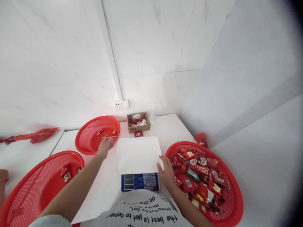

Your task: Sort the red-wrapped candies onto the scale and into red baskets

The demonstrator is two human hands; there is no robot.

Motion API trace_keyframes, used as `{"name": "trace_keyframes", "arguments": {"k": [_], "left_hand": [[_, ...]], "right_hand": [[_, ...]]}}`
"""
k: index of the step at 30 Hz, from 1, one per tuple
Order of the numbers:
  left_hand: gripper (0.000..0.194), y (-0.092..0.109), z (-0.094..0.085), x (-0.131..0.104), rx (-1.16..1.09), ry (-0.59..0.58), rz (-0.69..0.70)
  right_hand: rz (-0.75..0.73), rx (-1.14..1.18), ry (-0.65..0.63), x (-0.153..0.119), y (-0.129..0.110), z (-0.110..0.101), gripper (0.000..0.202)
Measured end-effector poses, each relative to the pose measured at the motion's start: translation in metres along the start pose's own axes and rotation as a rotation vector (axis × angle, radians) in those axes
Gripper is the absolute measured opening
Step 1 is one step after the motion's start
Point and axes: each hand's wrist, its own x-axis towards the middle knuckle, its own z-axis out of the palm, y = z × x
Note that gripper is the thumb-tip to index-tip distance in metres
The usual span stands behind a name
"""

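Note:
My left hand (105, 147) reaches over the near right rim of a red mesh basket (81, 138) at the back left. Its fingers are slightly bent and apart, close to a few small wrapped packets (114, 133); I see nothing held in them. At the middle of the table, a white rectangular tray (138, 154) lies on top of a weighing scale with a blue keypad panel (140, 182). My right hand (166, 171) is at the tray's right edge, thumb and fingers apart, holding nothing visible.
To the right stands a red basket (238, 195) heaped with red snack packets (197, 170). Another red basket (23, 176) at the left holds a few packets. A cardboard box (139, 128) with packets stands near the wall, with a red packet (138, 134) before it.

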Motion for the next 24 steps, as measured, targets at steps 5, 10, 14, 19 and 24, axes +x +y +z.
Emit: {"name": "trace_keyframes", "arguments": {"k": [5,10,14,19,24], "left_hand": [[0.035,-0.046,0.029,-0.05,0.284,-0.336,0.027],[0.041,-0.073,0.048,-0.095,0.449,-0.523,0.021],[0.04,-0.075,0.051,-0.109,0.509,-0.565,0.025],[0.042,-0.074,0.042,-0.11,0.498,-0.524,-0.008],[0.043,-0.08,0.039,-0.111,0.47,-0.517,-0.046]], "right_hand": [[0.294,-0.092,0.066,0.017,0.031,-0.011,0.046],[0.35,-0.322,-0.248,0.018,0.063,-0.021,0.043],[0.287,-0.33,-0.383,-0.003,0.065,-0.021,0.043],[0.241,-0.326,-0.474,-0.011,0.063,-0.029,0.036],[0.328,-0.445,-0.408,0.011,0.069,-0.034,0.055]]}}
